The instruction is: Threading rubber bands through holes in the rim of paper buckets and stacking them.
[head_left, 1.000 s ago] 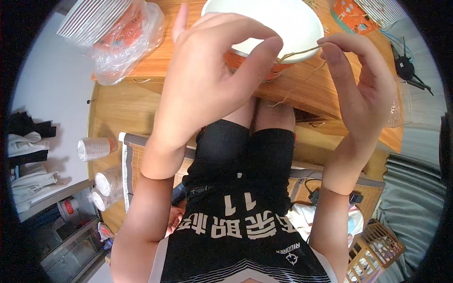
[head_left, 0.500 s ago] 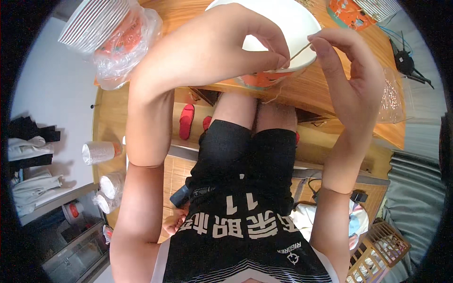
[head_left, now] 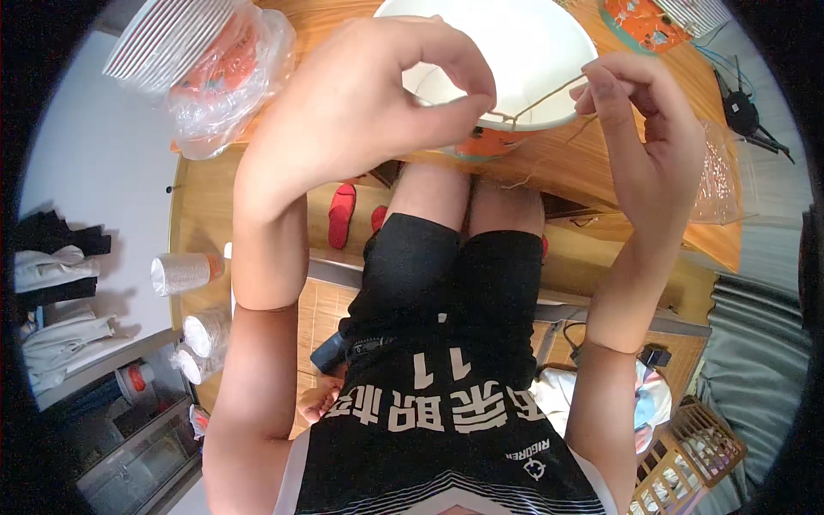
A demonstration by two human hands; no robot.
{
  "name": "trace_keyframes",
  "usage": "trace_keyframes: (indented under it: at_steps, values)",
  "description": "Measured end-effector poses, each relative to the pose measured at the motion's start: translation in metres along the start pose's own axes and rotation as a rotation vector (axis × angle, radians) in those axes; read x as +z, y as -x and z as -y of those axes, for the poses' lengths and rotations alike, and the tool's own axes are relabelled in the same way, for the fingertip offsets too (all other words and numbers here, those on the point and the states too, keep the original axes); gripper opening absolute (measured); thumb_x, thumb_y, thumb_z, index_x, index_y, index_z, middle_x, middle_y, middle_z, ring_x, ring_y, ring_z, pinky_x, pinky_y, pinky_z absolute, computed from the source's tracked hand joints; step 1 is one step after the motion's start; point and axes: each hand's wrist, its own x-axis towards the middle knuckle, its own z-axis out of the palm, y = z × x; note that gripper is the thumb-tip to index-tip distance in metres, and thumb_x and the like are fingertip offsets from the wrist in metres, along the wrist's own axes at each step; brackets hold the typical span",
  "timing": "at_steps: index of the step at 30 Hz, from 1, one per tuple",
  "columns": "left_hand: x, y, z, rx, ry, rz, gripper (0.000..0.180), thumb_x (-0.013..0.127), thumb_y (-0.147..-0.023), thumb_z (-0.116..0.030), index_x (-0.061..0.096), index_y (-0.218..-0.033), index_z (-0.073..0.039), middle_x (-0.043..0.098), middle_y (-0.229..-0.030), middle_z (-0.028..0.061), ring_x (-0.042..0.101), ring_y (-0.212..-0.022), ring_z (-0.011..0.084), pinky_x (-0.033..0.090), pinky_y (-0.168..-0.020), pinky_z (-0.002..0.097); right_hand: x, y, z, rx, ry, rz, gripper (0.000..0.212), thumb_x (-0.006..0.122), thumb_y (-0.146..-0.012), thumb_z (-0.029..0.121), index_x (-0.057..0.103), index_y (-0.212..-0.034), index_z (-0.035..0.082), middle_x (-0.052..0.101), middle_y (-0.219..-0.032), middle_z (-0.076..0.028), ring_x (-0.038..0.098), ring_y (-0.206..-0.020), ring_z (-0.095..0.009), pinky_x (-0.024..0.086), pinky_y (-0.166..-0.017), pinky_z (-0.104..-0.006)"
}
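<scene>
A thin brown twine (head_left: pixel 549 93) runs taut between my hands, with a small knot or kink near the left fingers. My left hand (head_left: pixel 369 94) is closed in a pinch on one end, thumb against forefinger. My right hand (head_left: pixel 648 129) pinches the other stretch between thumb and fingers. Under the twine stands a paper bucket (head_left: pixel 489 144), white inside with an orange patterned wall, close to the table's near edge. The twine lies at or just above its near rim. Loose strands hang in front of the bucket. My left hand hides part of the rim.
Stacked paper buckets (head_left: pixel 172 39) in clear plastic sit on the left of the wooden table (head_left: pixel 601 163). More orange buckets (head_left: pixel 635 21) are at the far right. A clear plastic package (head_left: pixel 717 176) and a black cabled device (head_left: pixel 740 112) lie at the right edge.
My hands have drawn apart, the left one shifting left and the right slightly right. A longer stretch of twine now shows between them, with a kink visible near the left fingers.
</scene>
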Motion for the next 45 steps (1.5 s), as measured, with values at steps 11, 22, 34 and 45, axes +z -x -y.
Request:
trace_keyframes:
  at_steps: [11,22,34,45]
  values:
    - [0.012,0.009,-0.001,0.049,0.052,-0.100,0.012,0.074,-0.078,-0.011,0.075,-0.089,-0.008,0.072,-0.085,0.0060,0.069,-0.072,0.0190,0.055,-0.061,0.0290,0.004,-0.003,0.010,-0.048,0.247,-0.027,0.014,0.067,-0.096,0.007,0.067,-0.107,-0.001,0.069,-0.090,-0.005,0.064,-0.087,-0.010,0.049,-0.080,-0.0234]
    - [-0.003,-0.005,-0.038,-0.336,0.202,0.045,0.013,0.074,-0.083,-0.006,0.072,-0.094,-0.002,0.071,-0.091,0.0075,0.068,-0.081,0.0156,0.057,-0.066,0.0263,0.032,0.001,0.049,-0.300,0.381,-0.108,0.016,0.077,-0.079,0.009,0.073,-0.094,0.006,0.070,-0.113,-0.009,0.059,-0.123,-0.033,0.044,-0.104,-0.0440]
    - [0.010,0.002,-0.031,-0.232,0.123,-0.172,0.014,0.076,-0.077,-0.002,0.072,-0.090,-0.002,0.071,-0.087,0.0079,0.069,-0.080,0.0173,0.054,-0.070,0.0277,0.027,0.003,0.048,-0.124,0.322,0.063,0.008,0.076,-0.081,0.006,0.071,-0.086,0.002,0.070,-0.093,-0.008,0.065,-0.115,-0.031,0.041,-0.107,-0.0473]
    - [0.020,0.014,-0.011,0.196,-0.014,-0.357,0.016,0.075,-0.078,-0.001,0.072,-0.093,-0.003,0.071,-0.096,0.0100,0.068,-0.086,0.0223,0.055,-0.071,0.0366,0.012,0.020,0.027,-0.178,0.313,0.035,0.028,0.080,-0.078,0.014,0.072,-0.103,0.003,0.070,-0.110,-0.012,0.061,-0.120,-0.033,0.037,-0.111,-0.0491]
